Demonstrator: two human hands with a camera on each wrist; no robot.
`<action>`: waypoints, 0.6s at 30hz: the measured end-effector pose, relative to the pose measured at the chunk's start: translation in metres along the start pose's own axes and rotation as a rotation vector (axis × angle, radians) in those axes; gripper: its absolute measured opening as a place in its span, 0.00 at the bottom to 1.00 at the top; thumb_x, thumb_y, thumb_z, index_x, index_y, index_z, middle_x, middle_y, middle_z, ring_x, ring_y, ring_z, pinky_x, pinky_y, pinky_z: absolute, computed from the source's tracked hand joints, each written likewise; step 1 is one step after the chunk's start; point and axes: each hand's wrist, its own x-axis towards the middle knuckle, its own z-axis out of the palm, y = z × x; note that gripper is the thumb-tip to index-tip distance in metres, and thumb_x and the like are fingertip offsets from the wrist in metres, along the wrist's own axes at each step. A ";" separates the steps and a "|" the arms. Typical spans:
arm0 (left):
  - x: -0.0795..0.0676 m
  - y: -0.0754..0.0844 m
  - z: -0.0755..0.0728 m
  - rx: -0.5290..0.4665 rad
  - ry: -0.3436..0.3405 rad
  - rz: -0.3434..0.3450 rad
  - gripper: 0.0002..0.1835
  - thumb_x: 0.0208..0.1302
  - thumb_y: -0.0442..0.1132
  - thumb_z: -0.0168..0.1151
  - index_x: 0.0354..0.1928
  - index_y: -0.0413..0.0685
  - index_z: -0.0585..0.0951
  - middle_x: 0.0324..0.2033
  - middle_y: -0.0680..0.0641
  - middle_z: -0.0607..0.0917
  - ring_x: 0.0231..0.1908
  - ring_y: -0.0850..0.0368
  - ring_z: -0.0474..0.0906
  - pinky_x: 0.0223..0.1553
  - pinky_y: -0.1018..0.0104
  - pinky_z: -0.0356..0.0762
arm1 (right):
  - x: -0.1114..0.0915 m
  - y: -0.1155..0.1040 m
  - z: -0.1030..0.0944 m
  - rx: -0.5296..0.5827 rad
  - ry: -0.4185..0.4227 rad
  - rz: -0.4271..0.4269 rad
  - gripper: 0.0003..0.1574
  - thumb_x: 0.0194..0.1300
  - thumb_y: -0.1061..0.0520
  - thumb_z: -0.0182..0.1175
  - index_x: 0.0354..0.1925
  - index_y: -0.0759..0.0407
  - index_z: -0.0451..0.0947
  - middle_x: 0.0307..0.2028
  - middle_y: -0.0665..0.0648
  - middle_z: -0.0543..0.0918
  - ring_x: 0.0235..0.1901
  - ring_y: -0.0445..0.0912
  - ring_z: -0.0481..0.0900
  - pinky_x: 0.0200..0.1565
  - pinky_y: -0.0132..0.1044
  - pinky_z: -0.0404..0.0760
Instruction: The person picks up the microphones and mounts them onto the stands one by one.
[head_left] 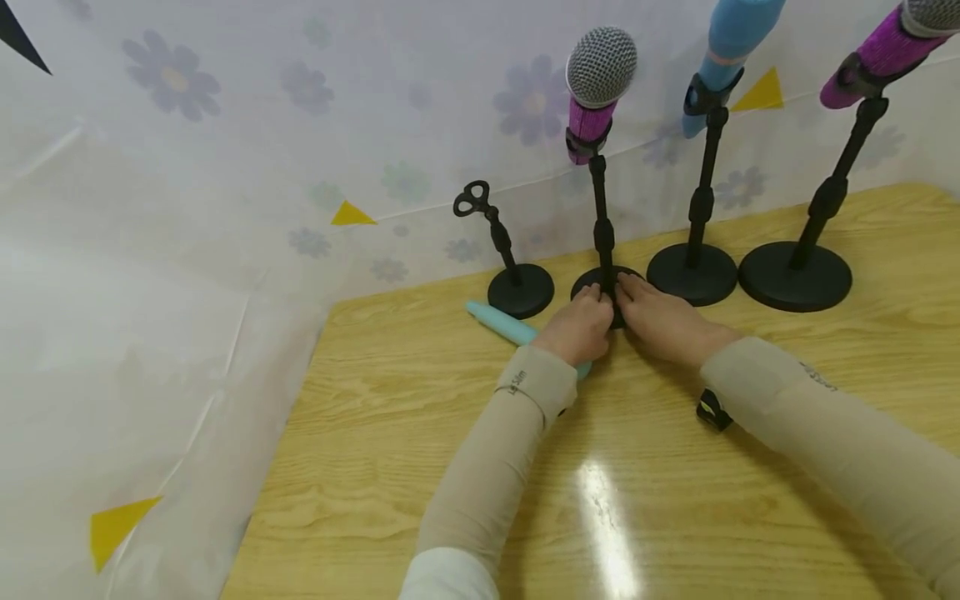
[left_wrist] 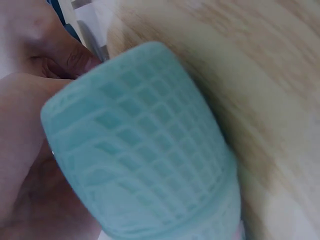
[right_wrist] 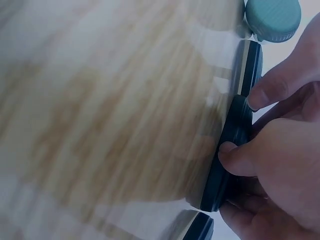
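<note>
My left hand (head_left: 579,327) and right hand (head_left: 666,323) hold the round black base of a microphone stand (head_left: 599,204) from its two sides. In the right wrist view, both thumbs press the edge of that base (right_wrist: 231,132), with fingers curled behind it. A microphone (head_left: 600,71) with a silver mesh head and purple handle sits tilted in the stand's clip. A teal toy microphone (head_left: 501,323) lies on the table, partly hidden under my left wrist. Its grid-patterned head (left_wrist: 145,135) fills much of the left wrist view.
Left of the held stand is a shorter stand (head_left: 521,290) with a bare clip. To the right, one stand (head_left: 692,273) carries a blue microphone (head_left: 738,37) and another (head_left: 795,277) a purple one (head_left: 888,46). Behind the wooden table (head_left: 360,467) hangs a flower-patterned sheet (head_left: 247,150).
</note>
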 end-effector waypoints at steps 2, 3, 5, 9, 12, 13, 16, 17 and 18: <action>-0.001 -0.003 0.001 -0.005 0.010 0.003 0.29 0.78 0.41 0.51 0.76 0.39 0.61 0.76 0.37 0.61 0.77 0.47 0.59 0.76 0.65 0.60 | 0.000 -0.001 0.000 -0.006 0.009 -0.002 0.33 0.69 0.65 0.59 0.65 0.84 0.64 0.67 0.81 0.66 0.68 0.71 0.66 0.66 0.59 0.74; -0.002 -0.006 0.002 -0.023 0.011 0.005 0.29 0.78 0.41 0.50 0.76 0.40 0.61 0.76 0.38 0.61 0.77 0.47 0.59 0.76 0.65 0.61 | 0.001 -0.002 0.000 -0.011 0.013 -0.003 0.33 0.69 0.65 0.59 0.65 0.84 0.64 0.67 0.81 0.66 0.68 0.71 0.66 0.66 0.59 0.74; -0.004 -0.012 0.003 -0.074 0.009 0.007 0.28 0.80 0.42 0.47 0.76 0.41 0.61 0.77 0.39 0.61 0.77 0.49 0.59 0.75 0.65 0.62 | 0.001 -0.002 0.000 -0.025 0.024 -0.010 0.33 0.69 0.65 0.60 0.65 0.85 0.65 0.67 0.81 0.66 0.68 0.71 0.67 0.66 0.59 0.74; -0.014 -0.031 0.004 -0.230 0.040 -0.020 0.27 0.80 0.43 0.47 0.76 0.43 0.63 0.75 0.43 0.65 0.74 0.51 0.65 0.72 0.63 0.69 | 0.000 -0.003 0.000 -0.052 0.022 -0.008 0.35 0.68 0.64 0.60 0.65 0.85 0.64 0.67 0.81 0.66 0.68 0.71 0.67 0.67 0.59 0.73; -0.025 -0.048 0.006 -0.298 0.110 -0.057 0.24 0.79 0.42 0.49 0.73 0.44 0.69 0.71 0.45 0.72 0.69 0.50 0.72 0.67 0.60 0.76 | -0.001 -0.003 0.001 -0.033 -0.016 0.013 0.35 0.69 0.64 0.58 0.66 0.85 0.61 0.68 0.82 0.63 0.70 0.72 0.63 0.69 0.60 0.69; -0.028 -0.054 0.007 -0.314 0.134 -0.074 0.23 0.79 0.42 0.50 0.72 0.44 0.70 0.70 0.45 0.74 0.68 0.49 0.74 0.66 0.59 0.77 | -0.001 -0.004 0.001 -0.017 -0.032 0.023 0.35 0.70 0.64 0.57 0.67 0.85 0.61 0.69 0.83 0.61 0.70 0.73 0.62 0.70 0.61 0.68; -0.037 -0.070 0.006 -0.336 0.188 -0.131 0.21 0.78 0.40 0.52 0.68 0.44 0.74 0.66 0.43 0.77 0.64 0.47 0.77 0.63 0.57 0.79 | -0.003 -0.007 0.002 0.032 -0.070 0.045 0.34 0.71 0.64 0.54 0.68 0.85 0.59 0.70 0.84 0.59 0.71 0.74 0.59 0.71 0.63 0.65; -0.039 -0.075 0.005 -0.341 0.203 -0.155 0.20 0.78 0.40 0.52 0.67 0.43 0.75 0.65 0.42 0.79 0.63 0.47 0.79 0.61 0.57 0.80 | -0.003 -0.008 0.002 0.037 -0.066 0.044 0.34 0.71 0.64 0.54 0.67 0.85 0.60 0.69 0.85 0.60 0.70 0.75 0.60 0.71 0.63 0.65; -0.040 -0.080 0.004 -0.347 0.213 -0.183 0.20 0.78 0.39 0.53 0.67 0.43 0.76 0.64 0.42 0.80 0.61 0.47 0.80 0.60 0.57 0.81 | -0.003 -0.009 0.001 0.027 -0.059 0.031 0.33 0.71 0.63 0.55 0.66 0.85 0.62 0.68 0.85 0.62 0.70 0.75 0.62 0.70 0.63 0.67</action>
